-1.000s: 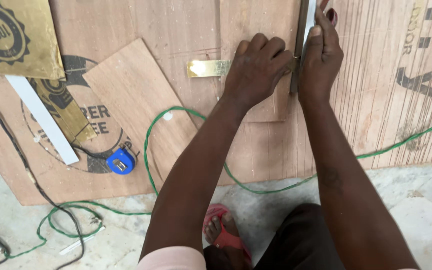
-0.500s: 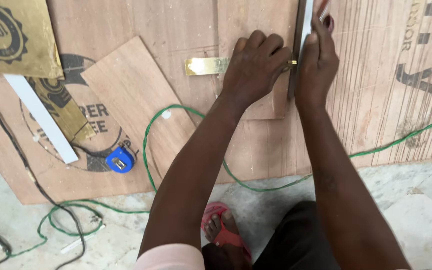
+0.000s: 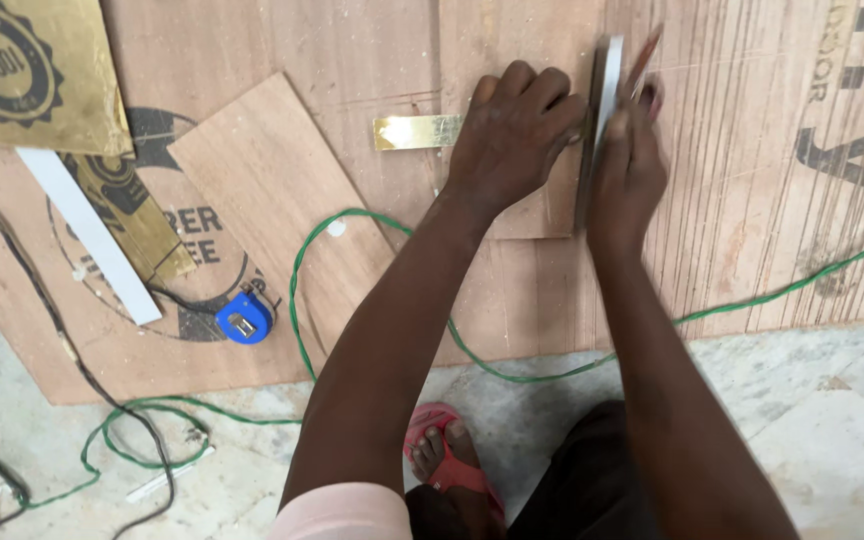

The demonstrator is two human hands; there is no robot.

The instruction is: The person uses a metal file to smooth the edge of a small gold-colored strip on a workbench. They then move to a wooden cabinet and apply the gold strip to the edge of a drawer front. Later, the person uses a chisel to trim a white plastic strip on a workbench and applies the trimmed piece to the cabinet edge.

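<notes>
Square (image 3: pixel 592 120) pinned under left hand (image 3: pixel 512 135), beside right hand (image 3: pixel 627 165)

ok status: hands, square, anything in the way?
Left hand pressing try square flat on plywood. Right hand holds pencil at blade edge. Green cable lies nearby, clear of line.

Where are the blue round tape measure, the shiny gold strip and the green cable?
blue round tape measure (image 3: pixel 244 317), head view, middle of its round case.
shiny gold strip (image 3: pixel 417 131), head view, bare middle left of the hand.
green cable (image 3: pixel 295 262), head view, left side of its loop on the plywood.
</notes>
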